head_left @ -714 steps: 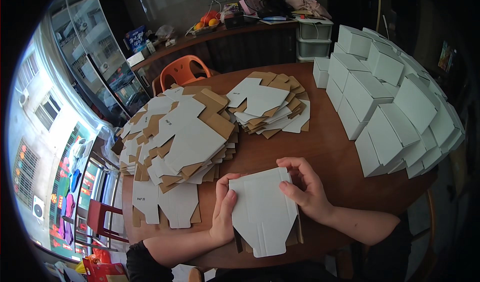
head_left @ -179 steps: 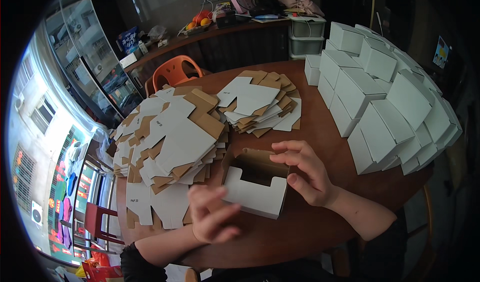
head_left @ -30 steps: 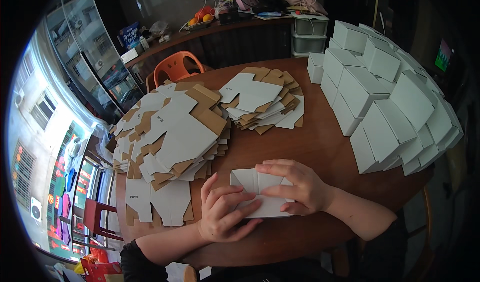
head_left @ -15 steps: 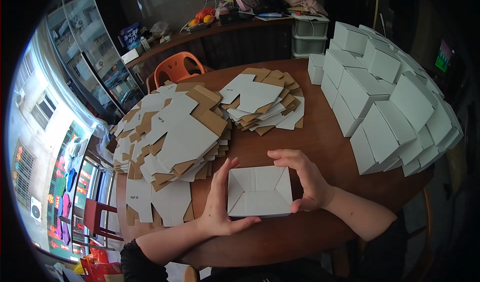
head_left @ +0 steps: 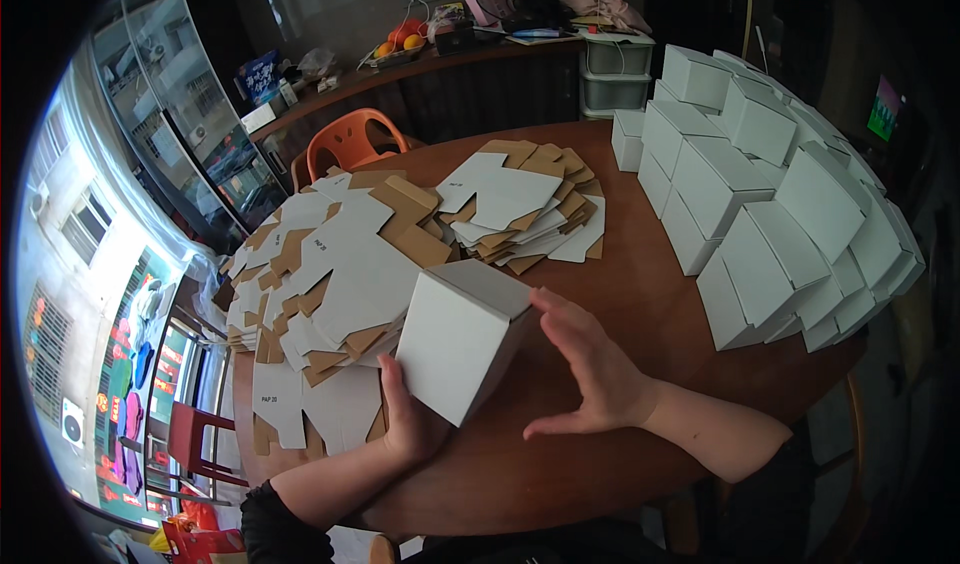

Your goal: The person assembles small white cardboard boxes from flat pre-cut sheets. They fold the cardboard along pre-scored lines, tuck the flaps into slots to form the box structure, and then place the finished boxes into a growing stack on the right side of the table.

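Observation:
A folded white cardboard box (head_left: 462, 339) is lifted and tilted above the brown round table (head_left: 640, 294). My left hand (head_left: 410, 426) grips it from below at its lower left corner. My right hand (head_left: 592, 369) is beside the box's right side, fingers spread, touching or just off its edge. A big heap of flat white-and-brown box blanks (head_left: 325, 274) lies just left of the box.
A second, smaller pile of blanks (head_left: 520, 204) lies farther back. Several finished white boxes (head_left: 770, 194) are stacked along the table's right side. An orange chair (head_left: 350, 142) stands behind the table, a counter with clutter (head_left: 470, 39) beyond it, and glass doors (head_left: 150, 134) at left.
The box lay flat on the table between both hands half a second ago. Now my left hand has raised and tilted it, and my right hand has opened beside it.

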Tool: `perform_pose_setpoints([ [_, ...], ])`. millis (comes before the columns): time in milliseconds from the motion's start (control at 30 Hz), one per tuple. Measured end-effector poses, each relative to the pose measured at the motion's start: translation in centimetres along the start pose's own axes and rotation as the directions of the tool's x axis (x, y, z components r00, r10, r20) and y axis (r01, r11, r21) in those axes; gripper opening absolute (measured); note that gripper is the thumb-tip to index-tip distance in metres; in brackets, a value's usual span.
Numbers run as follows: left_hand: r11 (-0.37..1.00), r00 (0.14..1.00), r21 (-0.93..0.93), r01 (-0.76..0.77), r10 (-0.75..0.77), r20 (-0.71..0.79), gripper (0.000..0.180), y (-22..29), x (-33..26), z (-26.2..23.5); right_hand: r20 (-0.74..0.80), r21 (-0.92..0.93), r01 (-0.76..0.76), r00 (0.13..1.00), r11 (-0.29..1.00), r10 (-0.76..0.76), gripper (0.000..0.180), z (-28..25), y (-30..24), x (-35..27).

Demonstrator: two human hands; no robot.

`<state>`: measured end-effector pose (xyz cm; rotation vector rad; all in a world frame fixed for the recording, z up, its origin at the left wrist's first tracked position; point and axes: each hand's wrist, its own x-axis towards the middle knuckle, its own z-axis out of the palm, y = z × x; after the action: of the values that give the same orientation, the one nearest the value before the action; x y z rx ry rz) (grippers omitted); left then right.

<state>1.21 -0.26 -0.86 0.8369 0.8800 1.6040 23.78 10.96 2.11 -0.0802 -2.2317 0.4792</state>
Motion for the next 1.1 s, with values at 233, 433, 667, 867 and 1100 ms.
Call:
perform_pose_setpoints([
  [233, 0.957, 0.909, 0.257, -0.133, 0.015, 0.416, 0.112, 0.5, -0.5, 0.5, -0.115, -0.039, -0.054, 0.992, 0.998, 0.05, 0.138, 0.0, -0.1, -0.2],
  [433, 0.721, 0.773, 0.404, -0.563, 0.286, 0.566, 0.144, 1.3, 0.8, 0.1, 0.049, 0.169, -0.119, 0.992, 0.978, 0.112, 0.142, -0.9, -0.2, -0.3],
  [667, 0.758, 0.797, 0.433, -0.488, 0.185, 0.575, 0.149, 1.8, 1.0, -0.3, 0.265, 0.31, -0.298, 0.939, 0.903, 0.219, 0.137, -1.0, 0.1, -0.1],
  [867, 0.84, 0.83, 0.344, -0.421, 0.204, 0.519, 0.14, 1.5, 0.8, -0.5, 0.254, 0.338, -0.276, 0.947, 0.9, 0.195, 0.132, -0.9, 0.3, 0.1],
  [1100, 0.801, 0.848, 0.435, -0.412, 0.162, 0.504, 0.131, 1.5, 0.4, -1.0, 0.3, 0.37, -0.329, 0.927, 0.869, 0.224, 0.127, -1.2, 0.0, 0.2],
])
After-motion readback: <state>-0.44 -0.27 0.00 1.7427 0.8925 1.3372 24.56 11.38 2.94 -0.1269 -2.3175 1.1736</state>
